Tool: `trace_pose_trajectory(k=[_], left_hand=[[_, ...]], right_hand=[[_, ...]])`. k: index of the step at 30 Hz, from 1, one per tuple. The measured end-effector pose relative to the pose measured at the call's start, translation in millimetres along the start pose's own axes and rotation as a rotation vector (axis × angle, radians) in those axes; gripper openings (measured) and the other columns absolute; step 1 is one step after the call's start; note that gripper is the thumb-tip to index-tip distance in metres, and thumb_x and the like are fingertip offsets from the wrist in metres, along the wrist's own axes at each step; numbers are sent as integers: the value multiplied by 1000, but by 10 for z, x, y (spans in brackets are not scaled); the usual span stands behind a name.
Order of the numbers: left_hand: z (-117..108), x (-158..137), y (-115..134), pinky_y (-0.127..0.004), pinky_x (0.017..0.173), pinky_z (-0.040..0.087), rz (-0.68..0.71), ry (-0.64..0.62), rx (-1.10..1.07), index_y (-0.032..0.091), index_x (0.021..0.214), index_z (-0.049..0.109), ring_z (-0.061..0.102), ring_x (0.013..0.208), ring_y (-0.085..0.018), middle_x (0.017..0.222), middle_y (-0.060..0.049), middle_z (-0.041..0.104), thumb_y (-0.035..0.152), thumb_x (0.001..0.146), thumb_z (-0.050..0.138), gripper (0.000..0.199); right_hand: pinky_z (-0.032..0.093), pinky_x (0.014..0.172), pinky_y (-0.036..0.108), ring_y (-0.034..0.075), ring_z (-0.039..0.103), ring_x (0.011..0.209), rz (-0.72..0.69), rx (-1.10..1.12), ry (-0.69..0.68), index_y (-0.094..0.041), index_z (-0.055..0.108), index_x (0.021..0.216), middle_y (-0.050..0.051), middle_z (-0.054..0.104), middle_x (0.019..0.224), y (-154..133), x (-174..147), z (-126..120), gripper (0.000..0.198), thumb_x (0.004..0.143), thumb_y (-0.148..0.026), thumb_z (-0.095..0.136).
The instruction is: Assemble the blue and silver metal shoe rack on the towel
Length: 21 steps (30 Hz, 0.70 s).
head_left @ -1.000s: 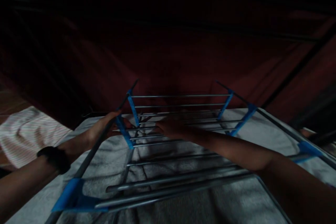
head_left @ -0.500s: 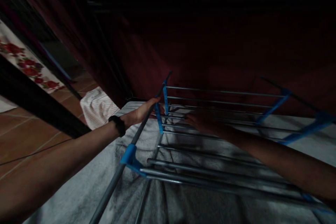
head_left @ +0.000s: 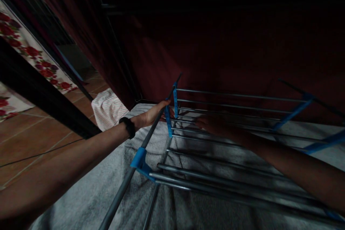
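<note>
A rack [head_left: 151,133] of grey metal tubes with blue plastic brackets rests on a grey fleecy blanket. My left hand [head_left: 154,113], with a black band at the wrist, is closed round the rack's left side pole near a blue bracket [head_left: 168,120]. The thumb lies along the top and the fingers are partly hidden behind. My right hand [head_left: 211,124] reaches in from the right and is closed at the rods in the middle of the rack. It lies in shadow, so its fingertips are hard to make out. More blue brackets [head_left: 292,115] join the rods at the right.
Behind the rack hangs a dark red curtain [head_left: 172,61]. A striped cloth [head_left: 107,109] lies beyond the blanket [head_left: 88,197] at the left. Dark posts [head_left: 54,93] slant over an orange tiled floor [head_left: 35,143], near a white fabric with red flowers [head_left: 45,68].
The whole view has swung slightly left, so everything sits a little further right. Both hands keep their places on the rack.
</note>
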<state>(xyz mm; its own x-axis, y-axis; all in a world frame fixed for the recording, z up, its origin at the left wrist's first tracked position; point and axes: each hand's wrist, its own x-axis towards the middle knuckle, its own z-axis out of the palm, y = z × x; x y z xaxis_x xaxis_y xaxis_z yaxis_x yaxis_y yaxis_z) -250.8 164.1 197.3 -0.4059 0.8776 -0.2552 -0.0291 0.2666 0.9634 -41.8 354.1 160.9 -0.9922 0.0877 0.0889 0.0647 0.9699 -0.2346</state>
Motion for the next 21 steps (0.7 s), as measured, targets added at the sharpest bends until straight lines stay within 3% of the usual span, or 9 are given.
trace_pose_trajectory(k=[11, 16, 18, 21], left_hand=[[19, 16, -16, -42, 85, 49, 8, 15, -10, 16, 85, 69, 67, 88, -29, 84, -11, 74, 70, 75, 55, 57], [33, 2, -7, -41, 84, 50, -1, 24, -26, 16, 86, 70, 67, 90, -29, 86, -11, 74, 69, 74, 56, 56], [54, -8, 10, -40, 83, 49, -2, 27, -22, 15, 86, 69, 67, 89, -29, 85, -11, 73, 69, 75, 54, 58], [88, -32, 50, -40, 85, 47, -12, 27, -22, 11, 90, 68, 65, 89, -28, 84, -11, 73, 67, 81, 48, 60]], right_hand=[[38, 69, 24, 12, 54, 70, -3, 215, -110, -12, 68, 81, 6, 67, 81, 25, 69, -61, 36, 99, -20, 38], [37, 63, 23, 10, 51, 64, 82, 273, -182, -8, 67, 85, 4, 64, 74, -62, 52, -139, 43, 101, -25, 31], [38, 65, 25, 13, 54, 67, 99, 180, -143, -7, 67, 95, 6, 66, 78, -107, -15, -123, 45, 103, -30, 29], [42, 83, 33, 21, 59, 93, -15, -94, 49, -10, 63, 115, 14, 67, 106, -214, -203, -40, 34, 100, -32, 42]])
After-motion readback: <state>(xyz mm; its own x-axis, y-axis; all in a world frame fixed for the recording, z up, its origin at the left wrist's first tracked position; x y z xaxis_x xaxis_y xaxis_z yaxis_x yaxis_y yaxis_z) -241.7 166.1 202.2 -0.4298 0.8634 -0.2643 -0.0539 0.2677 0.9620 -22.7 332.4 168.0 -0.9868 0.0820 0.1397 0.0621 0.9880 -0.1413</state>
